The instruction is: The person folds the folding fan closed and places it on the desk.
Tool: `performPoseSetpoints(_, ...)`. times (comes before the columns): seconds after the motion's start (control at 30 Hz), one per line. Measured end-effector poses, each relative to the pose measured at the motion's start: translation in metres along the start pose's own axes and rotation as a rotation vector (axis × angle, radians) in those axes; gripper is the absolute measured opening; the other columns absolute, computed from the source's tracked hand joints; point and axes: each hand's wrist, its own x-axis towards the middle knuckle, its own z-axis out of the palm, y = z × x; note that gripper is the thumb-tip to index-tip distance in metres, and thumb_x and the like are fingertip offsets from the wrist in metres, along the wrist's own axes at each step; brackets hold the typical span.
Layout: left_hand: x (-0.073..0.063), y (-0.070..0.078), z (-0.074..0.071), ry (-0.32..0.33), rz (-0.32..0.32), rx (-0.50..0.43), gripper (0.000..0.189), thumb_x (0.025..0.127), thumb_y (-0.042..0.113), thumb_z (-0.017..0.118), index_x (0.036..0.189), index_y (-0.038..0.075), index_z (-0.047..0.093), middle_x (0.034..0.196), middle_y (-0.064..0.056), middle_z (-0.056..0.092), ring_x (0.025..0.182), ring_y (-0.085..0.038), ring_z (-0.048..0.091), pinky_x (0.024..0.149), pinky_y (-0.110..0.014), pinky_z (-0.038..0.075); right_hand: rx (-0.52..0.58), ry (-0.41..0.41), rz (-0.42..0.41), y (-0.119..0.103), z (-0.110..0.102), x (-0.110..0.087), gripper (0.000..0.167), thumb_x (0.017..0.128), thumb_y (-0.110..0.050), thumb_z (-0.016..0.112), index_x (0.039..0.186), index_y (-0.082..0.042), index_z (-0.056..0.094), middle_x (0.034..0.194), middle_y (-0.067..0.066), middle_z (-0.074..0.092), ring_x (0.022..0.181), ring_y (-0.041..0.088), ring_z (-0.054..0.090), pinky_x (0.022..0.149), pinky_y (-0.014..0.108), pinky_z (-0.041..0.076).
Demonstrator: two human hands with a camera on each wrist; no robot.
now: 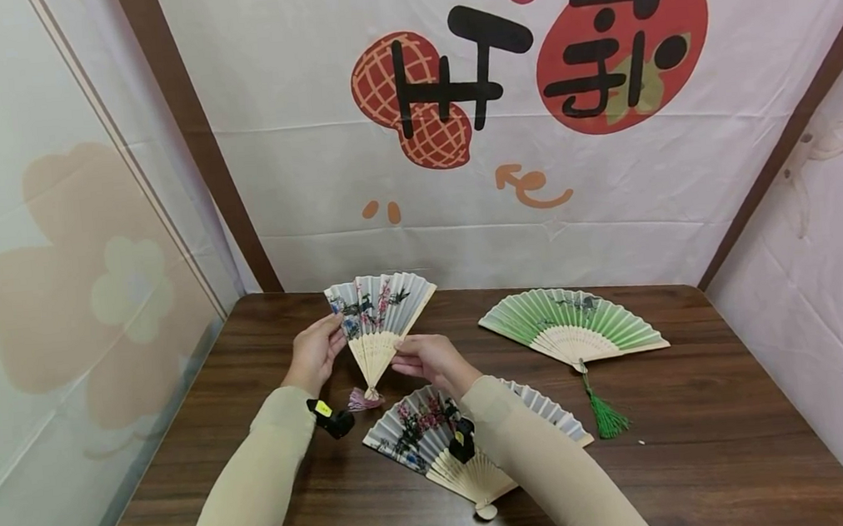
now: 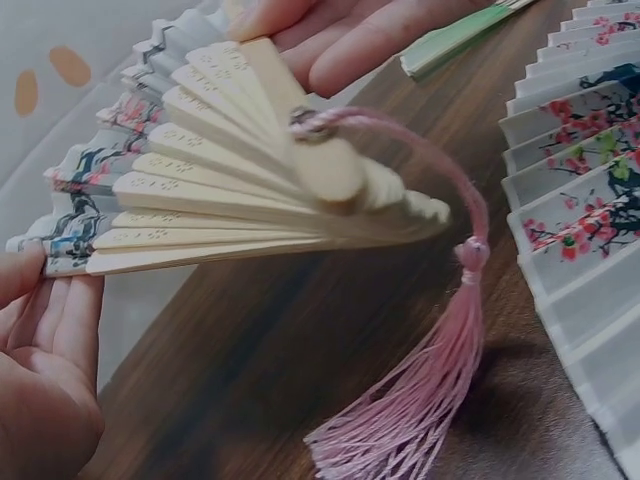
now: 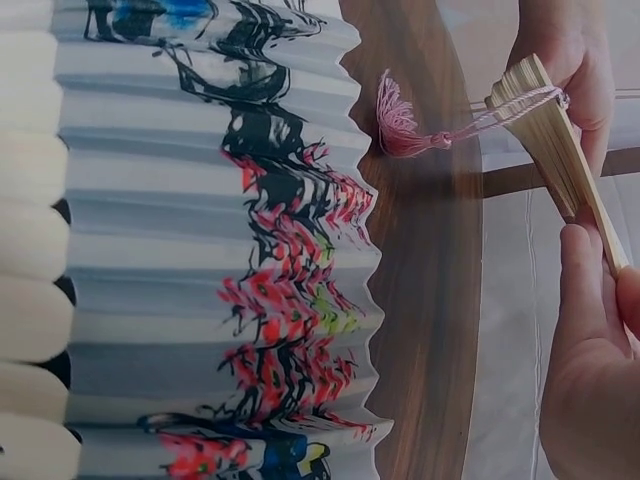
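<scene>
Between my two hands is a partly spread folding fan (image 1: 376, 313), white with blue and pink flowers, pale bamboo ribs and a pink tassel (image 2: 425, 385). My left hand (image 1: 316, 351) pinches its left edge, thumb on the printed leaf. On the other side, my right hand (image 1: 436, 359) grips the outer rib, as the right wrist view also shows. The fan is held above the table, pivot end down. Below my right forearm lies a second white folding fan (image 1: 421, 430) with pink blossoms, spread open and partly hidden by that arm.
A green folding fan (image 1: 584, 315) lies spread at the right of the brown wooden table (image 1: 706, 413), its green tassel (image 1: 608, 416) trailing toward the front. Behind the table hangs a printed white cloth (image 1: 295, 190), with another cloth (image 1: 48, 204) along the left.
</scene>
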Motion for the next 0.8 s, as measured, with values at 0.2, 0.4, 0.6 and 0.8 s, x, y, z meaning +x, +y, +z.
performPoseSetpoints(0.2,-0.002,-0.002,0.006,-0.024,0.001,-0.009,0.050,0.103,0.011,0.053,0.148,-0.004,0.039,0.080,0.016,0.069,0.078,0.003,0.065,0.075,-0.010,0.057,0.001,-0.005,0.002,-0.001,0.000,0.000,0.015,0.099,-0.005,0.060,0.110,0.004,0.065,0.083,0.002,0.070,0.073,0.010,0.071,0.088,0.032,0.061)
performPoseSetpoints(0.4,-0.002,-0.002,0.008,-0.015,0.001,-0.017,0.050,0.102,0.013,0.055,0.148,-0.003,0.041,0.080,0.015,0.069,0.078,0.002,0.065,0.074,-0.010,0.057,-0.003,0.002,0.005,-0.002,0.000,-0.002,0.013,0.098,-0.006,0.060,0.108,0.003,0.064,0.081,0.002,0.068,0.072,0.010,0.070,0.085,0.030,0.062)
performPoseSetpoints(0.6,-0.002,-0.004,0.010,-0.018,-0.023,0.005,0.051,0.103,0.015,0.054,0.148,-0.004,0.040,0.083,0.014,0.066,0.080,0.002,0.064,0.077,-0.011,0.057,0.001,0.005,0.005,-0.002,0.000,-0.002,0.015,0.098,-0.005,0.060,0.109,0.004,0.064,0.079,0.002,0.067,0.071,0.010,0.069,0.084,0.030,0.062)
performPoseSetpoints(0.8,-0.002,-0.007,0.012,-0.025,-0.039,0.015,0.051,0.103,0.016,0.055,0.148,-0.003,0.041,0.090,0.012,0.063,0.080,0.003,0.064,0.080,-0.011,0.057,-0.009,0.010,0.006,-0.001,0.000,-0.002,0.020,0.098,-0.005,0.060,0.115,0.005,0.064,0.078,0.002,0.067,0.071,0.011,0.069,0.082,0.029,0.063)
